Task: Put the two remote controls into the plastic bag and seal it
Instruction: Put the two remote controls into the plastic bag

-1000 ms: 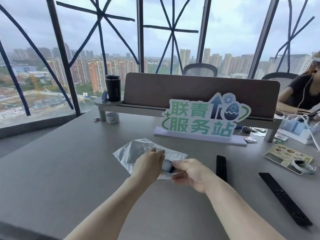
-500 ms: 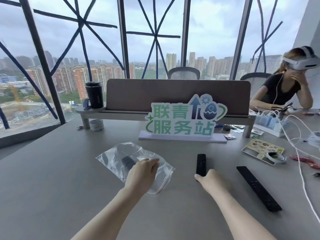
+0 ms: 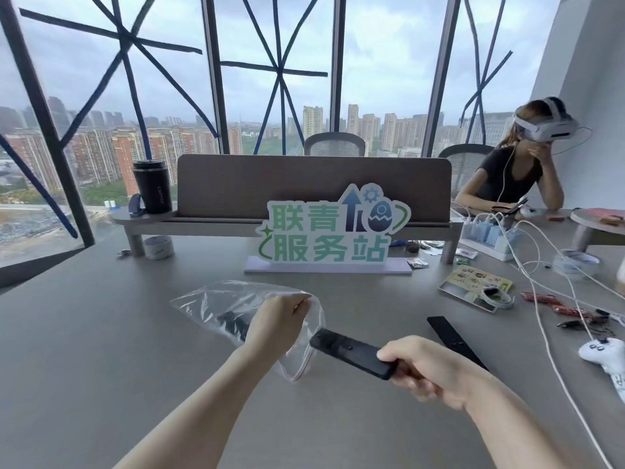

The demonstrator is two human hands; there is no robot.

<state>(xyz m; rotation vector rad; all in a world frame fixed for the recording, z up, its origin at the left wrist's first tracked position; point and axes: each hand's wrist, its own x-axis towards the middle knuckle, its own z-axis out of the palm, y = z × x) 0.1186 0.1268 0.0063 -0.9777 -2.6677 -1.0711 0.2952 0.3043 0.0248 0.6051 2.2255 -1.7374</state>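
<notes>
My right hand [image 3: 426,370] grips a remote [image 3: 351,353], its tip at the bag [image 3: 233,308] mouth. My left hand [image 3: 275,321] pinches that mouth open above the counter [image 3: 101,350]. Another remote [image 3: 455,340] lies toward the right edge.

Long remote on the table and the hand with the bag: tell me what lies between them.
In the head view, the right hand holding a remote lies between the left hand with the bag and the long remote.
</notes>
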